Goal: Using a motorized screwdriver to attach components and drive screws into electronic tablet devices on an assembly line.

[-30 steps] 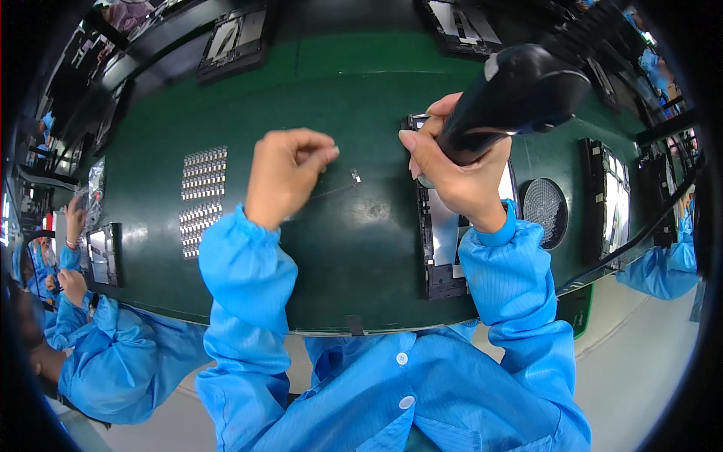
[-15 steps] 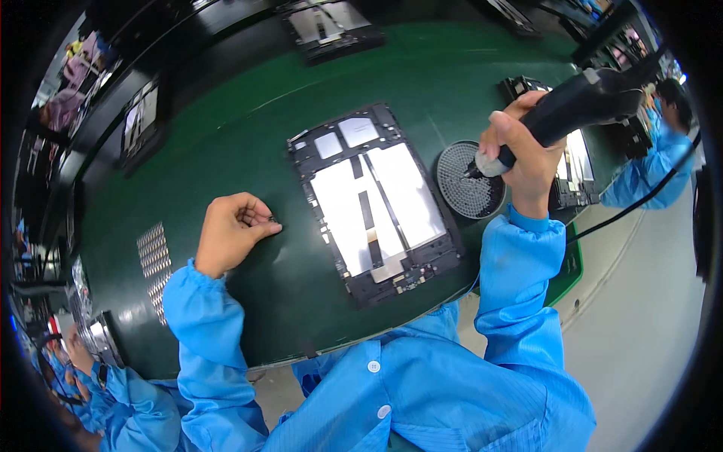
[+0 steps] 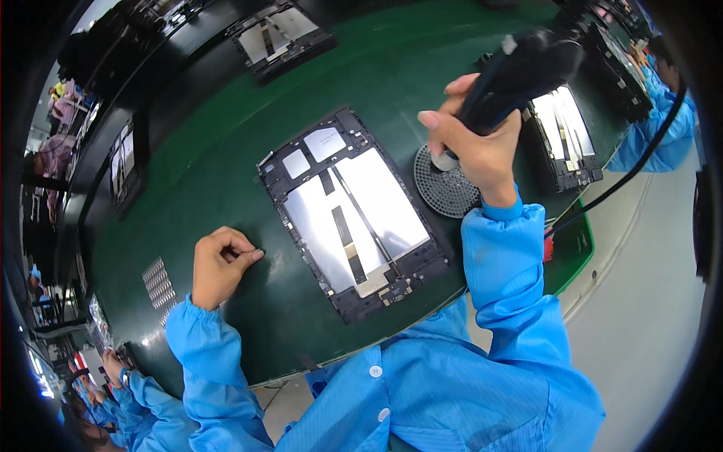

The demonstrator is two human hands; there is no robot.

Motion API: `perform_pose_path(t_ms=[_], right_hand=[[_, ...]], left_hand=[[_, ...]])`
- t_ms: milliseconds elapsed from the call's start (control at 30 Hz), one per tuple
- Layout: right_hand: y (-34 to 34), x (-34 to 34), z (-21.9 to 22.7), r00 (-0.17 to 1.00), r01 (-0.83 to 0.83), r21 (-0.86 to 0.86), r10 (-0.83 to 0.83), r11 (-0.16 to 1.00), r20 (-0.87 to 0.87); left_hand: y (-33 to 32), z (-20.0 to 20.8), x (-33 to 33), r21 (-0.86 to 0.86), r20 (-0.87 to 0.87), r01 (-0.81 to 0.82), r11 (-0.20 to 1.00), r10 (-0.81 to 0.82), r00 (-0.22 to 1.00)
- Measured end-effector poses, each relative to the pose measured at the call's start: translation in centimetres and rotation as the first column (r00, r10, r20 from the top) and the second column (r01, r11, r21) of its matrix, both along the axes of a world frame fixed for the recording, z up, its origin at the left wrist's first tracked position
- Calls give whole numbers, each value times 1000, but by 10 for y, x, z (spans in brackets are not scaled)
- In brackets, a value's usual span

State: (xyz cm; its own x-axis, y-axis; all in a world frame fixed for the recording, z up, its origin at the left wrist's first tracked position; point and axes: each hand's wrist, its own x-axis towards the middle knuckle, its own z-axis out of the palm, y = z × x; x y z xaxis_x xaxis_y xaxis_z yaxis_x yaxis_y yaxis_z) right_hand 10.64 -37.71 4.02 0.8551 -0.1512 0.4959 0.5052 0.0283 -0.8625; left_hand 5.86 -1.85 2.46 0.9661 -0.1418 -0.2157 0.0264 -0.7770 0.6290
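An opened tablet (image 3: 384, 197) lies before me on the green table, its silver panels and black frame exposed. My left hand (image 3: 220, 265) hovers left of it, thumb and fingers pinched together; whatever the fingertips may hold is too small to make out. My right hand (image 3: 486, 151) grips a black electric screwdriver (image 3: 512, 79) from above, thumb stretched along its side. Below that hand sits a round grey perforated tray (image 3: 444, 188), partly covered by the hand. The screwdriver's tip is hidden from me.
Strips of small metal parts (image 3: 158, 286) lie at the left. Other opened tablets stand at the right (image 3: 561, 139), the far side (image 3: 279, 38) and the far left (image 3: 124, 162). A black cable (image 3: 640, 196) hangs at right, beside a green bin (image 3: 580, 252). Co-workers sit on both sides.
My right hand and the screwdriver have shifted left over the round tray, and the tip has gone out of sight. My left hand, still pinched, has come slightly nearer. The whole view has turned somewhat.
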Motion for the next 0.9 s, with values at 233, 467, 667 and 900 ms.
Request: perform_pose_path(t_ms=[233, 467, 667, 900], right_hand=[[-1, 3, -6, 1000, -28, 25, 28, 999, -3], [4, 0, 0, 1000, -21, 3, 21, 1000, 10], [29, -5, 27, 991, -64, 127, 48, 990, 124], [115, -2, 38, 945, -315, 79, 305, 946, 118]], left_hand=[[-12, -6, -26, -313, 408, -65, 948, 196, 892], [-68, -13, -54, -185, 449, -69, 980, 146, 881], [-80, -28, -53, -155, 618, 103, 983, 15, 786], [-71, -38, -44, -355, 544, 188, 916, 39, 838]])
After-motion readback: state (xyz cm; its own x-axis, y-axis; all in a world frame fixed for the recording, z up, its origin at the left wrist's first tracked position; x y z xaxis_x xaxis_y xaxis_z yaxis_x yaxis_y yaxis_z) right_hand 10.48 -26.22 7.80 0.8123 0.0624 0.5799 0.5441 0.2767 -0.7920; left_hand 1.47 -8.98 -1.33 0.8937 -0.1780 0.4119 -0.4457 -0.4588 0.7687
